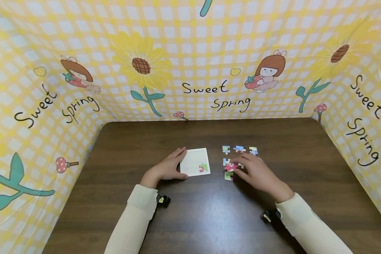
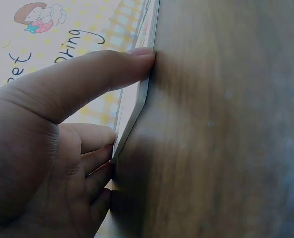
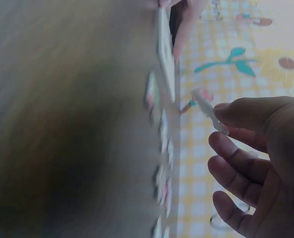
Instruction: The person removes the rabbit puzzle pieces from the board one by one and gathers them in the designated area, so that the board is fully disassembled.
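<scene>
In the head view my left hand (image 1: 169, 167) holds the white square puzzle tray (image 1: 190, 159) by its left side, thumb at the near corner and fingers at the far one. The left wrist view shows the thumb (image 2: 114, 67) against the tray's edge. Green and pink puzzle pieces (image 1: 204, 167) sit in the tray's near right corner. My right hand (image 1: 259, 173) pinches a pink puzzle piece (image 1: 231, 167) between thumb and fingertips. From the right wrist, that piece (image 3: 206, 110) appears edge-on, raised off the table.
Loose puzzle pieces lie right of the tray: a blue one (image 1: 226, 149), another blue one (image 1: 239, 149), one at the far right (image 1: 253, 150) and a green one (image 1: 228, 176). My right hand partly covers others. Checked cloth (image 1: 190, 70) surrounds the brown wooden table (image 1: 190, 218).
</scene>
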Motion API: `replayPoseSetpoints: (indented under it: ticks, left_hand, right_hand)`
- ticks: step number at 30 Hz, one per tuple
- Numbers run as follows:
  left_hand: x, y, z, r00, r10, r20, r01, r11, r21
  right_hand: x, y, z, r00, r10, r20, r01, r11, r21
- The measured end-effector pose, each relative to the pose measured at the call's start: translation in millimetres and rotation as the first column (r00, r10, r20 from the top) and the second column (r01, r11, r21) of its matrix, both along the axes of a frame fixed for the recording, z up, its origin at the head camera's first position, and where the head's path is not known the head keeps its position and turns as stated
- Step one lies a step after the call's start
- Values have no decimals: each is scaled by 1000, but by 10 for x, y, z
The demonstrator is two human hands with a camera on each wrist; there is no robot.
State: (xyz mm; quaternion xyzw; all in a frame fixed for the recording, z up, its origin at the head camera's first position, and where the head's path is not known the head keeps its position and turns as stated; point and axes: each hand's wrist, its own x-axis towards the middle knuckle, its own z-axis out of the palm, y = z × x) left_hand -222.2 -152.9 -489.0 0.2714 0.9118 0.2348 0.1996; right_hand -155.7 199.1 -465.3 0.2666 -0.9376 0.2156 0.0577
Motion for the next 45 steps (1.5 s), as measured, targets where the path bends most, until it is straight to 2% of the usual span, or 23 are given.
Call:
replayPoseSetpoints:
  ticks: [6, 17, 25, 36, 45]
  left_hand:
    - [-3, -21, 17, 1000, 7, 6, -7, 1000, 17]
    - [-18, -17, -20, 1000, -8, -2, 8, 1000, 0]
    - [-21, -22, -34, 1000, -8, -4, 8, 1000, 0]
    - [2, -13, -21, 1000, 3, -1, -3, 1000, -4]
    - [-7, -9, -7, 1000, 6, -1, -6, 1000, 0]
  right_hand:
    - [77, 202, -95, 998, -32, 47, 32, 999, 1]
    - [179, 343, -207, 993, -61, 102, 66, 997, -46]
    - [190, 382, -252, 993, -54, 103, 61, 996, -67]
    - [194, 401, -253, 994, -48, 94, 47, 999, 9]
    - [173, 371, -207, 992, -76, 99, 72, 996, 48]
